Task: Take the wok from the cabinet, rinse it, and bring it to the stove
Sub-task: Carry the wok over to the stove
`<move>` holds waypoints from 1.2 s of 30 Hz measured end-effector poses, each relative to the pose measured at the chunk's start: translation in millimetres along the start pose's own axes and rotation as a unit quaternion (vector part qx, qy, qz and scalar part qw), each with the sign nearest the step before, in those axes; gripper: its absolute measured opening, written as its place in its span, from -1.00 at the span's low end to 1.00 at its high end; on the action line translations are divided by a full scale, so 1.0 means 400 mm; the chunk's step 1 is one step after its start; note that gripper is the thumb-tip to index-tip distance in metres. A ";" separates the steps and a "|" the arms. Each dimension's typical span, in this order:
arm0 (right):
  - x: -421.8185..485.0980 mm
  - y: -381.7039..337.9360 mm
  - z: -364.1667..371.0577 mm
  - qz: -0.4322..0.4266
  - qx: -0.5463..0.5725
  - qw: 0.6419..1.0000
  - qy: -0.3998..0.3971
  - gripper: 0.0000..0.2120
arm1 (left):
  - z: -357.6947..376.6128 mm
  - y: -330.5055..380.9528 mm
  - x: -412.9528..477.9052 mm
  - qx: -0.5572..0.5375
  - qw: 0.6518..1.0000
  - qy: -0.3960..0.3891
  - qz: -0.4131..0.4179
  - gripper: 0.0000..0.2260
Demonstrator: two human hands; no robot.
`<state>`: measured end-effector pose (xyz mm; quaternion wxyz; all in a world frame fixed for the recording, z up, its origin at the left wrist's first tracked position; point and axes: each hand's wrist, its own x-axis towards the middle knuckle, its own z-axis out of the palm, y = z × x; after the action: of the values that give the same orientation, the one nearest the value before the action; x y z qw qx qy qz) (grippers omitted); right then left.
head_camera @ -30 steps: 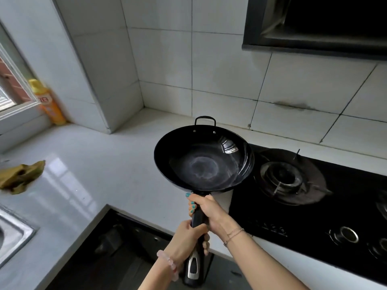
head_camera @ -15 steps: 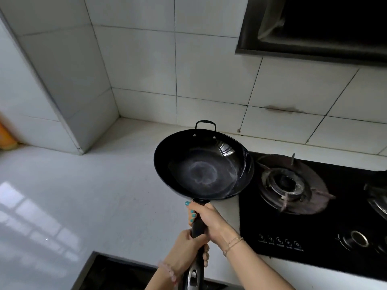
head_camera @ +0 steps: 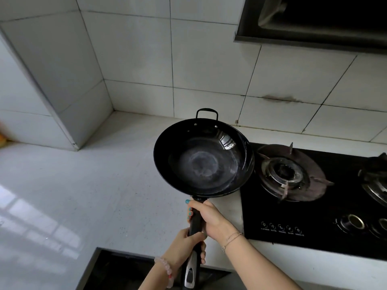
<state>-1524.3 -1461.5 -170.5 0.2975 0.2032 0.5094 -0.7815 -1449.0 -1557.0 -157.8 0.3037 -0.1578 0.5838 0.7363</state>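
Note:
A black wok (head_camera: 201, 160) with a small loop handle at its far rim hangs in the air above the white counter, tilted a little toward me. Both hands grip its long black handle. My right hand (head_camera: 209, 218) holds it just below the bowl. Lower on the handle, my left hand (head_camera: 186, 248) is wrapped around it near the metal end. The wok's right rim overlaps the left edge of the black glass stove (head_camera: 314, 218). The stove's left burner (head_camera: 287, 174) lies just right of the wok.
White counter (head_camera: 83, 195) stretches left of the stove. A tiled wall and a tiled corner column (head_camera: 62, 80) stand behind. A range hood (head_camera: 314, 21) hangs at upper right. A second burner (head_camera: 374, 185) sits at the right edge. A dark opening (head_camera: 117, 268) shows below the counter edge.
The view has swung right: the sink, cloth and yellow bottle have left the frame. The wok stays in both hands and sits closer to the stove's left burner.

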 end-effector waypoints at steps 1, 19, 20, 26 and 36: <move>0.001 0.001 -0.002 -0.001 -0.003 1.000 0.001 -0.80 | -0.002 -0.003 0.000 0.001 1.000 -0.002 0.001 -0.94; 0.032 0.021 0.019 -0.004 0.056 0.998 0.017 -0.84 | -0.042 0.039 -0.005 0.144 0.989 -0.007 0.027 -0.92; 0.033 0.012 0.024 -0.004 0.055 0.998 0.018 -0.83 | -0.048 0.046 -0.001 0.145 0.989 -0.004 0.026 -0.91; 0.032 -0.031 0.022 -0.004 0.057 0.998 0.031 -0.85 | -0.030 0.069 0.027 0.136 0.990 -0.003 0.027 -0.90; -0.027 -0.028 -0.033 -0.014 0.088 0.996 0.001 -0.78 | 0.030 0.024 0.020 0.009 0.999 0.037 0.016 -0.71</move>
<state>-1523.7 -1443.2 -161.5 0.2670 0.2224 0.4414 -0.8273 -1459.8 -1544.8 -151.8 0.2710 -0.1728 0.6036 0.7296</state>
